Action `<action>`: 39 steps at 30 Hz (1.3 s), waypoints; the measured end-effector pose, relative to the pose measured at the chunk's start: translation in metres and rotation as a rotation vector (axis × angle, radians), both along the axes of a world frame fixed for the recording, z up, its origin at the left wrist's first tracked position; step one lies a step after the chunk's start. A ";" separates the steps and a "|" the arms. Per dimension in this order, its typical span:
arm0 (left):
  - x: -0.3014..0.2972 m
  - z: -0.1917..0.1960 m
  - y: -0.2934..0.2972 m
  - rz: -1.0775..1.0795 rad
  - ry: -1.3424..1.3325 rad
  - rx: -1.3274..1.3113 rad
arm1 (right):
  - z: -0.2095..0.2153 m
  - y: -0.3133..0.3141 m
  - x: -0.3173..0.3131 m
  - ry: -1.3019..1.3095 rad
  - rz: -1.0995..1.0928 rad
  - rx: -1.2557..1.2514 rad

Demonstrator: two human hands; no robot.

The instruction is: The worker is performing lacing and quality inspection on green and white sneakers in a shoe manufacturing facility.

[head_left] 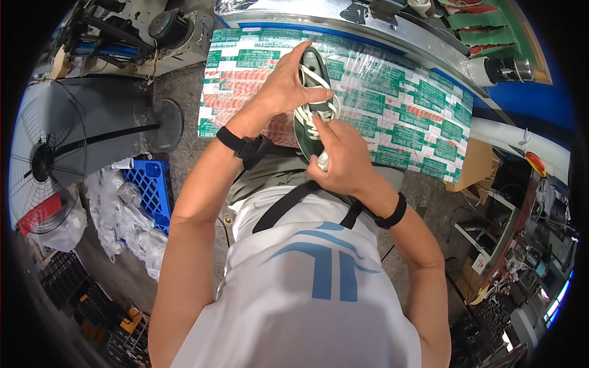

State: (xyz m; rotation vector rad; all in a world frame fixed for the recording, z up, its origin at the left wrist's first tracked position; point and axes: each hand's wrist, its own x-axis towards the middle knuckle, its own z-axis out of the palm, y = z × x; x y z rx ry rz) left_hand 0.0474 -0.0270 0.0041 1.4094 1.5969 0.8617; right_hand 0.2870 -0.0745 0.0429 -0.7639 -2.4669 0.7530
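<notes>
A dark green sneaker (310, 136) with white laces is held over a tape-covered table, its long side running away from me. My left hand (287, 86) grips it from the left, with the fingers along the far end and the thumb across the laces. My right hand (345, 153) is closed at the sneaker's near end, one finger laid on the lower laces. A small crumpled white wad (323, 161) shows between its curled fingers. What the wad is made of, I cannot tell.
The table (392, 116) is covered in green, white and red printed tape under clear film. Behind it runs a shiny metal machine edge (368, 30). A standing fan (43, 161), a blue plastic crate (150, 190) and clear plastic bags (119, 211) are at left; a cardboard box (475, 162) stands right.
</notes>
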 end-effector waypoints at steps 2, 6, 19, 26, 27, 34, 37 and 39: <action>-0.003 -0.001 -0.001 0.007 -0.008 -0.001 | 0.021 -0.009 -0.001 -0.044 0.023 -0.125; -0.009 0.002 -0.006 -0.023 -0.033 0.013 | 0.022 -0.008 0.042 -0.017 0.048 -0.212; 0.001 -0.031 -0.076 0.428 -0.545 -0.140 | -0.003 0.018 0.000 0.010 -0.226 -0.435; -0.017 -0.009 -0.093 0.656 -0.758 -0.387 | -0.007 0.031 -0.012 0.213 0.046 -0.514; -0.020 -0.010 -0.091 0.656 -0.702 -0.325 | -0.013 0.045 -0.006 0.110 -0.063 -0.376; -0.093 0.075 0.024 0.353 -0.264 -0.033 | -0.097 0.119 0.104 -0.131 -0.434 0.203; -0.139 0.106 0.134 0.159 0.187 0.264 | -0.107 0.115 0.116 -0.185 -0.472 0.239; -0.172 0.118 0.210 0.093 0.279 0.334 | -0.104 0.116 0.111 -0.164 -0.461 0.303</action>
